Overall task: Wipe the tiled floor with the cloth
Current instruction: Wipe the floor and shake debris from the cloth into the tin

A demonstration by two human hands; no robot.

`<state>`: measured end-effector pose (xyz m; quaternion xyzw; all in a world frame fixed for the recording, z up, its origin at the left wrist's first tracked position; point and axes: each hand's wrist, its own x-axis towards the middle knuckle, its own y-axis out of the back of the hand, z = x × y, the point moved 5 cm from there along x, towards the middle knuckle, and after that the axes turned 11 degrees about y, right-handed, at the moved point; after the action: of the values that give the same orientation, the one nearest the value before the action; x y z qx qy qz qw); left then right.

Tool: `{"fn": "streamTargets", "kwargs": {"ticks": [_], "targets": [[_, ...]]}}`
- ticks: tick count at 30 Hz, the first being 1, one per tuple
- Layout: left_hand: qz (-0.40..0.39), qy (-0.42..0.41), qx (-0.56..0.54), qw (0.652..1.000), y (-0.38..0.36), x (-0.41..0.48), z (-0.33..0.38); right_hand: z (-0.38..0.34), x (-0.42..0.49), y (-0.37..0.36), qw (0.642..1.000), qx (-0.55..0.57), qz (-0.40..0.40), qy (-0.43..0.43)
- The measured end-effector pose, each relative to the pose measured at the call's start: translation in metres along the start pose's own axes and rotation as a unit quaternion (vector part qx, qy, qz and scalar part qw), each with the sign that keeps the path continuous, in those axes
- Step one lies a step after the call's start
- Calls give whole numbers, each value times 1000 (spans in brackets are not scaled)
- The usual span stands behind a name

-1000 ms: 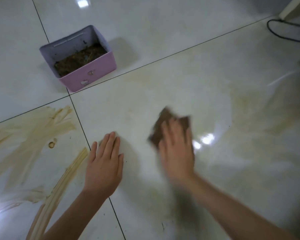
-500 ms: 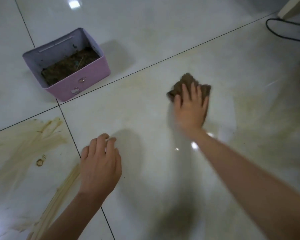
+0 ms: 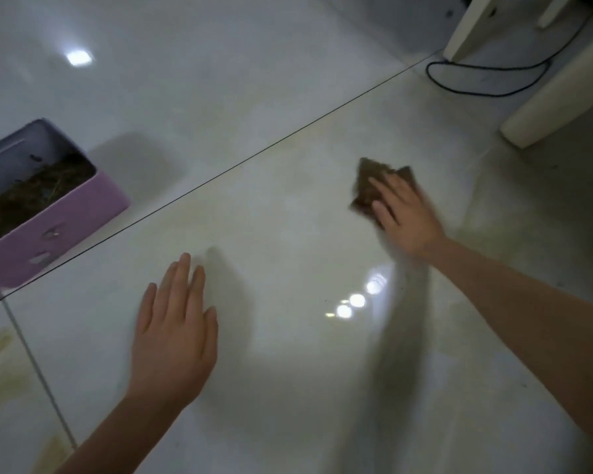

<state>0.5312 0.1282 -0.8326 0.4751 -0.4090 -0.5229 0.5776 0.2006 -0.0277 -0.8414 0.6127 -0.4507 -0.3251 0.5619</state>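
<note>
One view on record. The camera is worn on the person's head and faces forward and steeply down at the tiled floor [image 3: 288,97]. The range is close, with both forearms entering from the bottom edge. The horizon is tilted: a grout line [image 3: 254,155] climbs from 8 o'clock to 1 o'clock across the frame.

From frame centre:
- The left hand [image 3: 175,333] lies flat on the tile at 8 o'clock.
- The right hand [image 3: 408,217], blurred, presses the cloth [image 3: 370,183] at 3 o'clock.
- A purple box [image 3: 48,213] is cut by the left edge at 9 o'clock.
- A black cable [image 3: 486,68] and pale furniture legs [image 3: 541,104] occupy the corner near 2 o'clock.
</note>
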Motion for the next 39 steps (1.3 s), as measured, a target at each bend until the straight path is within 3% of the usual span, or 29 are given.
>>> {"fn": "streamTargets", "kwargs": {"ticks": [3,5,7,9,11,12,13,15,18,22,24,27,29,31,33,36,39], "targets": [[-16,-19,2,1000,-9,16,28,-5,-5,-4,980,6,29,-196],[-23,-30,-3,999,-14,26,47,-54,-25,-13,978,24,57,-200],[-18,-45,-5,999,-18,37,65,-120,-62,-22,996,44,42,-70],[-8,-68,-2,998,-22,50,81,-162,-103,-27,989,76,-41,119],[4,-90,3,996,-28,62,93,-137,-109,-21,952,91,-82,280],[7,-99,5,995,-30,68,98,-107,-99,-17,946,81,-72,307],[7,-106,7,994,-33,74,103,-70,-85,-13,955,72,-61,280],[0,-113,11,994,-40,84,115,19,-48,-2,991,48,-15,127],[-12,-119,24,993,-49,96,137,123,-12,14,997,-3,-13,-78],[-27,-130,33,991,-57,109,170,114,-3,12,974,-7,39,-223],[-30,-128,24,991,-60,118,186,55,-29,1,985,0,61,-162],[-37,-114,24,993,-68,126,202,-39,-93,-8,995,69,11,66],[-28,-106,29,994,-71,128,203,-36,-104,-9,977,89,-45,187],[-20,-108,25,994,-73,128,203,-1,-79,-2,963,98,-55,245],[-16,-114,21,993,-75,129,202,50,-34,-1,974,65,-37,214],[-21,-112,26,993,-77,129,203,156,17,13,1000,16,-6,22],[-30,-107,36,993,-74,130,203,237,11,34,993,9,-24,-116]]}}
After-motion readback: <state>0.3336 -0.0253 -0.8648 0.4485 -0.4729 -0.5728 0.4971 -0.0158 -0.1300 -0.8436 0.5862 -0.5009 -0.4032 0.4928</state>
